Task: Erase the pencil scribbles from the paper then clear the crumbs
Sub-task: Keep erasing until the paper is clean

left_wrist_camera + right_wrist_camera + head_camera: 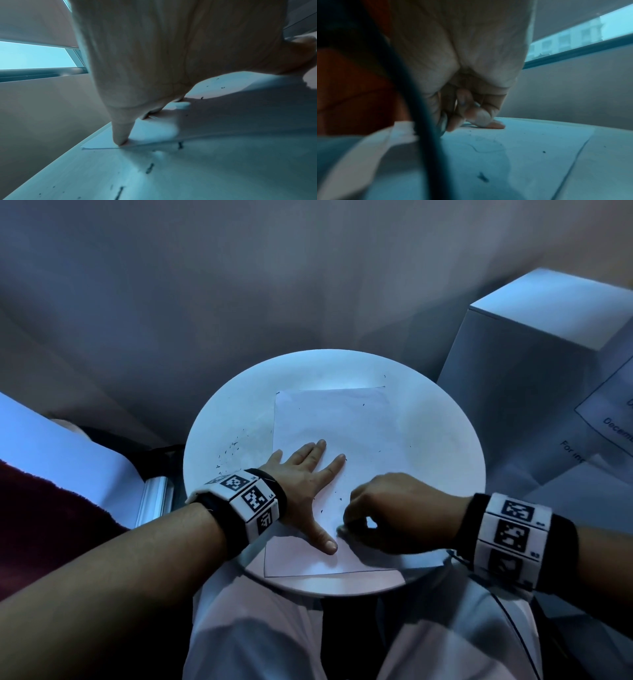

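A white paper sheet (342, 419) lies on a round white table (219, 412). My left hand (308, 474) lies flat on the sheet's left side, fingers spread; the left wrist view shows a fingertip (121, 140) pressing the paper edge (154, 132). My right hand (346, 529) is curled low over the sheet's near part, its fingers (453, 121) pinching a small pale eraser (443, 124), mostly hidden. A faint pencil line (488, 150) shows on the paper (530, 155). Dark crumbs (229, 448) lie on the table left of the sheet, with a few more crumbs (337, 496) on it.
A tall white box (534, 344) stands right of the table, with a printed sheet (609, 422) beside it. Dark red cloth (44, 508) lies at the left. My legs in pale trousers (257, 628) are under the near rim. A black cable (419, 108) hangs from the right wrist.
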A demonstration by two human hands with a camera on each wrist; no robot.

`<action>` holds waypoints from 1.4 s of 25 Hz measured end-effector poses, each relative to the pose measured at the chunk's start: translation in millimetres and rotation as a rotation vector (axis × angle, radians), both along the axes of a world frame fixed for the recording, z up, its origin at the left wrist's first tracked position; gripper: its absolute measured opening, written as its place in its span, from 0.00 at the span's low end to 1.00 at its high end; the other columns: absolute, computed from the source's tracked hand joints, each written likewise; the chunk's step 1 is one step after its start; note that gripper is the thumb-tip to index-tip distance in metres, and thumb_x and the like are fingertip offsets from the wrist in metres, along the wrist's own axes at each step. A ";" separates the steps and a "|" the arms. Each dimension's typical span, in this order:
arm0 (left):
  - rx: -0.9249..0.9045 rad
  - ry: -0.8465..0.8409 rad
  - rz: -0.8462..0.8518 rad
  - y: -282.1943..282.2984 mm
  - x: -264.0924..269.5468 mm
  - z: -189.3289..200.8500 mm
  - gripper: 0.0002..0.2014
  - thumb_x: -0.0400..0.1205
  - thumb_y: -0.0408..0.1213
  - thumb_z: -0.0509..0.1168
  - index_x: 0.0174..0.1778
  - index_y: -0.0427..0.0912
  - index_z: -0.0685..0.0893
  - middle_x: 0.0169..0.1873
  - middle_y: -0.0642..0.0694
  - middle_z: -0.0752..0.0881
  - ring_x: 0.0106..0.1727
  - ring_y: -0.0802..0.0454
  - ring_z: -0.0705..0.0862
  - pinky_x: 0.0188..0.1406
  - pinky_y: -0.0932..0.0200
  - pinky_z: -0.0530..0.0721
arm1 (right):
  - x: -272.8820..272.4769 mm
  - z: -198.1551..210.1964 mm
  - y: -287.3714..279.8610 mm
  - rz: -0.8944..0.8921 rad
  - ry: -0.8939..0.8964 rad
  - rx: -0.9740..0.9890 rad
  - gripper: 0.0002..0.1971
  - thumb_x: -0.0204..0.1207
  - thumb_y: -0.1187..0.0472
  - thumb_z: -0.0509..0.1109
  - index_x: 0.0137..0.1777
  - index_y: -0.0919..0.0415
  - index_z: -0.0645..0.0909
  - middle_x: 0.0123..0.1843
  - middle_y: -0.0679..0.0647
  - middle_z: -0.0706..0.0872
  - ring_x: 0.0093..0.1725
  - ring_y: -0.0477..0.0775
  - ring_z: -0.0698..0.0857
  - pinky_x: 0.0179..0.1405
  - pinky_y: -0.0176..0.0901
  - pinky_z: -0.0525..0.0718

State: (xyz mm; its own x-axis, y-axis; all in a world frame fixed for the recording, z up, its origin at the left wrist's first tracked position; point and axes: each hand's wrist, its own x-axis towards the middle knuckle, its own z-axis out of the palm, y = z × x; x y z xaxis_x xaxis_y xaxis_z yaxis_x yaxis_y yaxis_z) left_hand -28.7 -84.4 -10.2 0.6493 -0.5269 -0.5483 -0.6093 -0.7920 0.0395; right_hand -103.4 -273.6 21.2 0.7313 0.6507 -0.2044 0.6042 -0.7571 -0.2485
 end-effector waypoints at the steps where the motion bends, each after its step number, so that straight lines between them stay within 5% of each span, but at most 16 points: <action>1: -0.006 -0.002 -0.002 0.3 0.3 0.2 0.74 0.56 0.81 0.71 0.84 0.60 0.27 0.85 0.46 0.26 0.86 0.51 0.28 0.85 0.34 0.41 | -1.0 0.9 -1.8 -0.017 0.067 -0.005 0.16 0.80 0.44 0.65 0.40 0.53 0.85 0.39 0.51 0.89 0.37 0.57 0.82 0.39 0.47 0.81; 7: -0.116 0.006 -0.028 -4.9 -0.6 7.1 0.69 0.65 0.70 0.77 0.89 0.47 0.38 0.88 0.52 0.35 0.87 0.58 0.35 0.85 0.37 0.43 | 53.7 -12.4 -37.9 -0.429 -0.027 0.201 0.09 0.76 0.46 0.74 0.42 0.51 0.89 0.41 0.46 0.91 0.44 0.53 0.86 0.50 0.53 0.86; 12: -0.105 -0.004 -0.040 -9.1 -5.4 0.3 0.68 0.64 0.75 0.72 0.88 0.55 0.35 0.88 0.51 0.32 0.87 0.54 0.32 0.83 0.32 0.40 | 40.6 -10.8 -31.5 -0.401 -0.085 0.123 0.10 0.78 0.47 0.70 0.43 0.52 0.87 0.44 0.47 0.89 0.45 0.56 0.86 0.46 0.51 0.85; 17: -0.088 0.003 -0.038 -9.8 -5.6 0.5 0.69 0.63 0.77 0.71 0.88 0.56 0.34 0.87 0.51 0.30 0.87 0.54 0.31 0.82 0.31 0.39 | 12.9 -6.5 -14.3 -0.123 -0.023 0.022 0.13 0.78 0.44 0.67 0.43 0.51 0.87 0.42 0.47 0.89 0.40 0.54 0.84 0.40 0.46 0.82; 21: -0.072 -0.004 -0.039 -10.7 -4.9 -0.1 0.69 0.63 0.78 0.70 0.87 0.56 0.32 0.87 0.52 0.30 0.87 0.54 0.31 0.83 0.31 0.40 | 59.7 -1.8 -27.9 -0.381 -0.044 0.107 0.11 0.75 0.45 0.72 0.45 0.50 0.89 0.44 0.48 0.91 0.46 0.56 0.87 0.49 0.51 0.86; 26: -0.069 0.007 -0.032 -10.7 -4.6 0.6 0.69 0.63 0.78 0.71 0.87 0.57 0.32 0.87 0.52 0.29 0.87 0.54 0.31 0.83 0.31 0.40 | 22.9 -9.9 -19.2 -0.165 0.056 0.079 0.14 0.75 0.42 0.69 0.43 0.51 0.87 0.40 0.47 0.89 0.39 0.54 0.85 0.41 0.46 0.84; 30: -0.058 0.008 -0.024 -12.5 -4.8 2.3 0.69 0.62 0.78 0.71 0.87 0.57 0.32 0.87 0.53 0.30 0.87 0.54 0.31 0.84 0.30 0.41 | 54.6 -4.7 -37.2 -0.395 -0.065 0.123 0.14 0.75 0.43 0.70 0.42 0.52 0.88 0.40 0.49 0.91 0.42 0.56 0.86 0.47 0.51 0.87; 35: -0.039 0.016 -0.024 -14.3 -4.8 3.6 0.69 0.62 0.78 0.71 0.87 0.58 0.32 0.86 0.53 0.29 0.87 0.53 0.32 0.84 0.30 0.43 | 9.9 -6.7 -22.3 -0.163 0.056 0.031 0.14 0.77 0.43 0.68 0.42 0.52 0.87 0.41 0.48 0.89 0.40 0.54 0.84 0.41 0.45 0.82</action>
